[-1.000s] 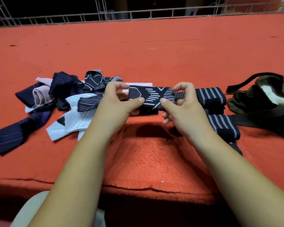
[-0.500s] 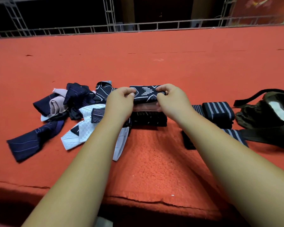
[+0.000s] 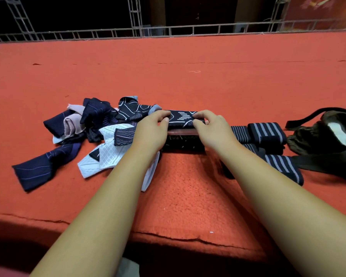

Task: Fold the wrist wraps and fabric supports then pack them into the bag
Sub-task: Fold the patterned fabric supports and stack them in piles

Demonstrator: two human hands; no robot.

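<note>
Far left: a heap of navy, white and pink fabric supports [image 3: 92, 136] is lying unfolded. The left hand [image 3: 152, 128] and right hand [image 3: 212, 128] are pinching, fingers curled, the two ends of a folded navy wrap with white line pattern [image 3: 183, 116], which is sitting atop a small stack. Its long axis is running left-right between them. Further right, dark grey-striped rolled wraps [image 3: 266, 132], then the olive fabric bag [image 3: 328, 134], nearer the right hand. A red carpeted platform [image 3: 188, 196] is bearing everything; a metal truss railing [image 3: 168, 31] is edging it, dark room beyond.
</note>
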